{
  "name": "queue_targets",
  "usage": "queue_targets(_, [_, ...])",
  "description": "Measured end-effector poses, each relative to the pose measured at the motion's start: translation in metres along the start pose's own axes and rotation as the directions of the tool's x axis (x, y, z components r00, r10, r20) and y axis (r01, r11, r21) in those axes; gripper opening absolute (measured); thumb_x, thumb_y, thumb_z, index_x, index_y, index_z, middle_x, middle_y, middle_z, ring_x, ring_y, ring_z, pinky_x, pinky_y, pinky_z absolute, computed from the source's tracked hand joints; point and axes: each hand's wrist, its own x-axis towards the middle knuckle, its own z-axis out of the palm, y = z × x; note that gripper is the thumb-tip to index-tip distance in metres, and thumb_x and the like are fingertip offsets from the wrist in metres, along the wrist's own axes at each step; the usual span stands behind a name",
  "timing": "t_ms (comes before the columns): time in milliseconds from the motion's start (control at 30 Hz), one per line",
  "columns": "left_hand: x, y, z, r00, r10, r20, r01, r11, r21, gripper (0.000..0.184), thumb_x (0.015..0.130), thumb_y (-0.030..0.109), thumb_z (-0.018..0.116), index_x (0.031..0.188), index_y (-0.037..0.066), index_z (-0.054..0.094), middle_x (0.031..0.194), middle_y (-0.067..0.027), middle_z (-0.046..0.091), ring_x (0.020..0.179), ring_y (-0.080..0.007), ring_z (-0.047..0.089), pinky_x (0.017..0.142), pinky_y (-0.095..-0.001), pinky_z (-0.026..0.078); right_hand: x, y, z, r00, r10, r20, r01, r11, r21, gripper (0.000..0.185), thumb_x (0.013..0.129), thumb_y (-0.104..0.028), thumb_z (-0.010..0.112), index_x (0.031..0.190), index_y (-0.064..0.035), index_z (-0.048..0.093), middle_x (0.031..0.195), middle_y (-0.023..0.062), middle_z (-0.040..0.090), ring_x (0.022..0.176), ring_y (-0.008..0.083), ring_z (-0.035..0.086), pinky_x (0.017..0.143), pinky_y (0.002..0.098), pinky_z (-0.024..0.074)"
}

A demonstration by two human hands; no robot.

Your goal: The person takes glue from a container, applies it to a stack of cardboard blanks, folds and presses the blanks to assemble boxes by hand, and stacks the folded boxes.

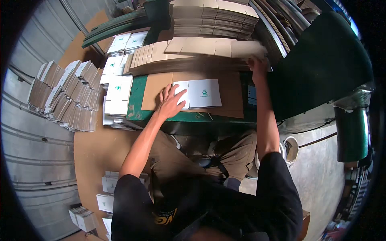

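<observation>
A flat white carton [206,94] with a small green logo lies on a brown cardboard sheet [232,109] on the green bench. My left hand [171,102] rests on the carton's left part, fingers spread. At the far right, my right hand [258,64] grips the right end of a flat brown carton blank [222,47], which is lifted at a slant above a row of similar brown blanks [150,54]. That end of the blank is smeared by motion, and my fingertips are partly hidden.
Piles of flat white cartons [119,94] stand left of the bench. More bundles [72,92] lean by the metal wall. Brown blanks [215,16] are stacked at the back. A large green machine part [321,68] rises close to my right arm.
</observation>
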Motion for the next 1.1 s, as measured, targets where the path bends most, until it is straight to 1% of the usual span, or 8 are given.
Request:
queue_targets(33, [-0.001, 0.001, 0.001, 1.000, -0.006, 0.000, 0.006, 1.000, -0.006, 0.053, 0.097, 0.041, 0.063, 0.148, 0.027, 0.056, 0.159, -0.0130, 0.036, 0.151, -0.0462, 0.024, 0.118, -0.0677, 0.021, -0.002, 0.001, -0.005, 0.983, 0.006, 0.185, -0.082, 0.911, 0.405, 0.050, 0.090, -0.023, 0.078, 0.127, 0.0017, 0.055, 0.106, 0.0158, 0.064, 0.100, 0.0269, 0.067, 0.087, 0.0433, 0.0560])
queue_targets(167, [-0.003, -0.002, 0.003, 0.995, -0.066, 0.072, 0.071, 0.996, -0.061, 0.051, 0.098, 0.043, 0.062, 0.147, 0.029, 0.057, 0.160, -0.0178, 0.035, 0.151, -0.0479, 0.023, 0.117, -0.0709, 0.020, -0.094, -0.038, -0.031, 0.992, -0.020, 0.128, -0.034, 0.913, 0.406, 0.029, 0.095, -0.008, 0.068, 0.120, 0.0043, 0.060, 0.102, 0.0131, 0.067, 0.093, 0.0207, 0.068, 0.078, 0.0344, 0.0576])
queue_targets(233, [-0.004, -0.021, 0.032, 0.991, 0.080, -0.111, -0.100, 0.977, -0.189, 0.053, 0.099, 0.043, 0.060, 0.141, 0.011, 0.061, 0.148, -0.0237, 0.053, 0.138, -0.0491, 0.045, 0.114, -0.0697, 0.031, -0.155, -0.070, -0.005, 0.946, -0.207, 0.250, 0.227, 0.972, -0.052, 0.026, 0.091, -0.009, 0.072, 0.114, 0.0021, 0.065, 0.094, 0.0094, 0.069, 0.087, 0.0162, 0.068, 0.072, 0.0362, 0.0587])
queue_targets(267, [-0.007, -0.034, 0.044, 0.837, 0.484, -0.254, -0.329, 0.817, 0.473, 0.051, 0.097, 0.039, 0.059, 0.135, 0.006, 0.063, 0.138, -0.0260, 0.060, 0.131, -0.0509, 0.053, 0.113, -0.0676, 0.036, -0.173, -0.067, 0.010, 0.913, -0.207, 0.352, 0.267, 0.955, -0.131, 0.030, 0.087, -0.009, 0.075, 0.115, -0.0007, 0.067, 0.091, 0.0101, 0.071, 0.084, 0.0199, 0.070, 0.071, 0.0396, 0.0591])
queue_targets(333, [-0.012, -0.028, 0.040, 0.849, 0.512, -0.129, -0.291, 0.658, 0.694, 0.046, 0.095, 0.036, 0.059, 0.131, 0.008, 0.067, 0.137, -0.0269, 0.061, 0.133, -0.0509, 0.052, 0.114, -0.0689, 0.034, -0.206, -0.064, 0.043, 0.805, -0.278, 0.524, 0.469, 0.839, -0.275, 0.047, 0.081, -0.009, 0.076, 0.128, -0.0075, 0.067, 0.087, 0.0150, 0.073, 0.078, 0.0259, 0.072, 0.070, 0.0428, 0.0593])
queue_targets(533, [-0.011, -0.022, 0.029, 0.920, 0.341, -0.192, -0.282, 0.918, 0.279, 0.051, 0.097, 0.032, 0.063, 0.138, 0.000, 0.060, 0.146, -0.0281, 0.054, 0.138, -0.0498, 0.046, 0.119, -0.0604, 0.030, -0.204, -0.080, 0.109, 0.485, 0.210, 0.849, 0.654, 0.557, -0.512, 0.087, 0.061, -0.040, 0.093, 0.136, -0.0145, 0.057, 0.116, 0.0302, 0.069, 0.113, 0.0459, 0.067, 0.097, 0.0543, 0.0538])
queue_targets(633, [-0.010, -0.020, 0.030, 0.896, 0.332, -0.296, -0.272, 0.935, 0.227, 0.051, 0.098, 0.033, 0.063, 0.137, 0.002, 0.061, 0.145, -0.0273, 0.055, 0.137, -0.0498, 0.047, 0.118, -0.0600, 0.031, -0.194, -0.073, 0.103, 0.452, -0.103, 0.886, 0.832, 0.407, -0.377, 0.097, 0.055, -0.045, 0.095, 0.136, -0.0131, 0.053, 0.149, 0.0342, 0.044, 0.139, 0.0504, 0.044, 0.110, 0.0595, 0.0433])
queue_targets(1100, [-0.049, -0.022, 0.000, 0.969, -0.247, -0.013, 0.214, 0.864, -0.456, 0.086, 0.090, 0.049, 0.076, 0.151, -0.003, 0.046, 0.166, -0.0266, 0.030, 0.155, -0.0416, 0.026, 0.124, -0.0500, 0.024, -0.179, -0.044, 0.106, 0.347, -0.046, 0.937, 0.660, 0.722, -0.209, 0.113, 0.052, -0.048, 0.098, 0.147, -0.0157, 0.046, 0.153, 0.0295, 0.037, 0.145, 0.0563, 0.029, 0.116, 0.0680, 0.0342])
